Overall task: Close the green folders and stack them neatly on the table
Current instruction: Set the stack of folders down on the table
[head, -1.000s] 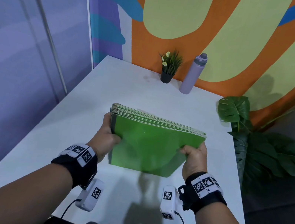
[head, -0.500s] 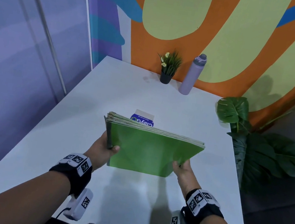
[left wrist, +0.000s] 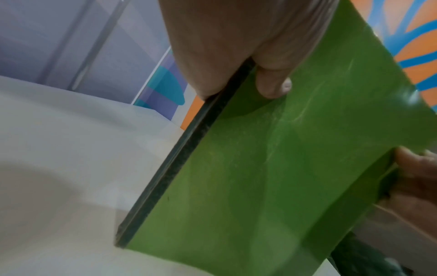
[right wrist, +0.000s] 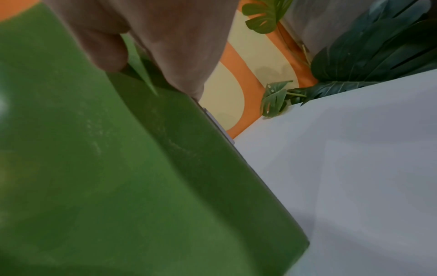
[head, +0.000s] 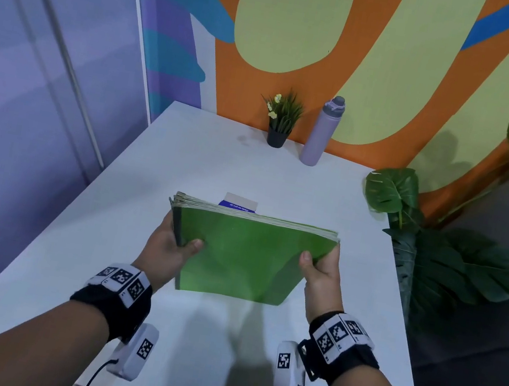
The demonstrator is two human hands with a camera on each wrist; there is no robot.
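Note:
A stack of several closed green folders (head: 246, 252) stands tilted on its lower edge on the white table (head: 104, 235), its cover facing me. My left hand (head: 175, 245) grips the stack's dark spine side, thumb on the cover. My right hand (head: 318, 267) grips the opposite side, thumb on the cover too. In the left wrist view the green folders (left wrist: 272, 177) fill the frame under my left hand (left wrist: 260, 61). The right wrist view has the green folders (right wrist: 118, 177) close up with my right hand (right wrist: 141, 41) on their edge. The fingers behind the stack are hidden.
A small blue and white box (head: 239, 203) lies on the table just behind the stack. A potted plant (head: 281, 120) and a lilac bottle (head: 322, 131) stand at the far edge by the wall. Big green leaves (head: 438, 250) hang beside the table's right edge.
The stack has come down and a little toward me, its lower edge now at the table. The box behind it has come into sight. My right thumb moved onto the cover.

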